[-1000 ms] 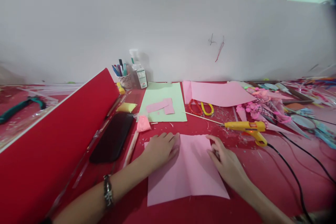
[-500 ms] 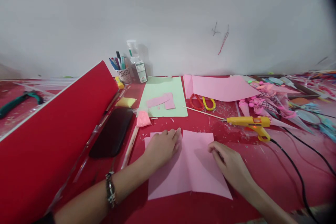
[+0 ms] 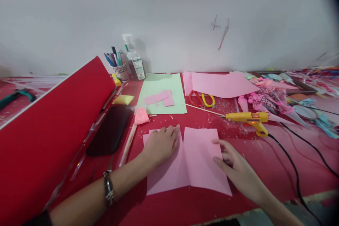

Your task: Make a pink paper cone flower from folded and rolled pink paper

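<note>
A creased sheet of pink paper (image 3: pixel 202 162) lies half unfolded on the red tabletop, its fold running from top to bottom. My left hand (image 3: pixel 161 143) rests palm down on the left half, fingers stretched toward the upper edge near the fold. At the right edge is my right hand (image 3: pixel 233 164), its thumb and forefinger apart over the paper's rim; nothing is gripped between them. Beyond the sheet, two small pink paper strips (image 3: pixel 160 97) lie on a pale green sheet (image 3: pixel 174 81). Scissors with red and yellow handles (image 3: pixel 208 100) sit partly under another pink sheet (image 3: pixel 222 84).
A yellow glue gun (image 3: pixel 249 117) with a black cord lies at right, near pink paper cones (image 3: pixel 265 100). On the left are a black phone (image 3: pixel 109 130), a red board (image 3: pixel 53 137) and a pink clay packet (image 3: pixel 141 116). A pen cup (image 3: pixel 121 72) and bottle (image 3: pixel 136 64) stand behind.
My right hand's thumb and forefinger have spread apart at the paper's right edge. My left hand stays on the left half. The whole view has shifted slightly.
</note>
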